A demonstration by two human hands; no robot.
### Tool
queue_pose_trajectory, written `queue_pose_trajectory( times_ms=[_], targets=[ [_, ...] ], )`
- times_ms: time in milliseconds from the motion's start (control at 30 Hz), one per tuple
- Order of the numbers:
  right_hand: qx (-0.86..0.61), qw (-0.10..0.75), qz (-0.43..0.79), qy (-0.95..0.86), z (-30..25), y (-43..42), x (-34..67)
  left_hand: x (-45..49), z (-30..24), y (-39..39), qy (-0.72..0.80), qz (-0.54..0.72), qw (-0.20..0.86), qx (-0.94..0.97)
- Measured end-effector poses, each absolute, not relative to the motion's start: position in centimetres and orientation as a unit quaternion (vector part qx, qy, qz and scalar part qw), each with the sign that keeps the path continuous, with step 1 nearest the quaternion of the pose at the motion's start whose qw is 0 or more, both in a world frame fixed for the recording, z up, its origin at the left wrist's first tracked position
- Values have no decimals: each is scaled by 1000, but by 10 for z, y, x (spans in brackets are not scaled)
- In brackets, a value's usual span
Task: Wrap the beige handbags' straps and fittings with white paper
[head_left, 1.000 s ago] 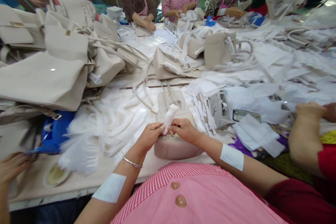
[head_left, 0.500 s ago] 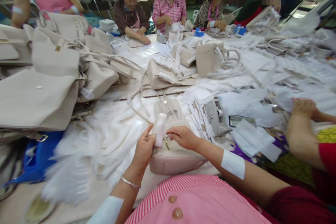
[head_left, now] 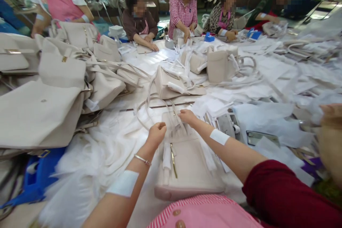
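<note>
A pale beige handbag (head_left: 192,167) lies on its back on the table right in front of me, its base toward my apron and its flap (head_left: 167,117) folded out on the far side. White wrapped padding (head_left: 166,158) runs down its left side, beside a gold-coloured metal strip (head_left: 173,162). At the flap's left edge my left hand (head_left: 157,133) is closed, fingers curled. My right hand (head_left: 187,117) pinches at the flap's right side, close to a small gold clasp; its fingertips are partly hidden. Thin straps (head_left: 141,112) loop out beyond the flap.
Beige bags (head_left: 40,110) pile up on the left above a blue plastic holder (head_left: 40,172). White tissue (head_left: 91,171) spreads beside them. A phone (head_left: 262,138) and papers lie at right, near another person's blurred arm (head_left: 331,139). Several people work across the table.
Both my hands have moved forward from the bag's middle to its flap. The white padding, earlier sticking up by my left hand, now lies along the bag. The view has shifted slightly left.
</note>
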State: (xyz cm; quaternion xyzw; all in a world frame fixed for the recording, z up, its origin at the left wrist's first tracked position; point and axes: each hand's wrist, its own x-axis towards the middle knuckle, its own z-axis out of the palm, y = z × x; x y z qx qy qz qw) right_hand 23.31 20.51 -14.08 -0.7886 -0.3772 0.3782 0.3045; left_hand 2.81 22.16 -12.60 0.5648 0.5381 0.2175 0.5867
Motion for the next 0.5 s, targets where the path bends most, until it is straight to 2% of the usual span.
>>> queue_pose_trajectory(
  times_ms=[233,500],
  targets=[
    [-711,321,542,-314,-158,264,233,90,-172,261,509,178,686,490],
    [-548,330,718,-275,-131,272,244,85,-156,261,376,210,803,412]
  ],
)
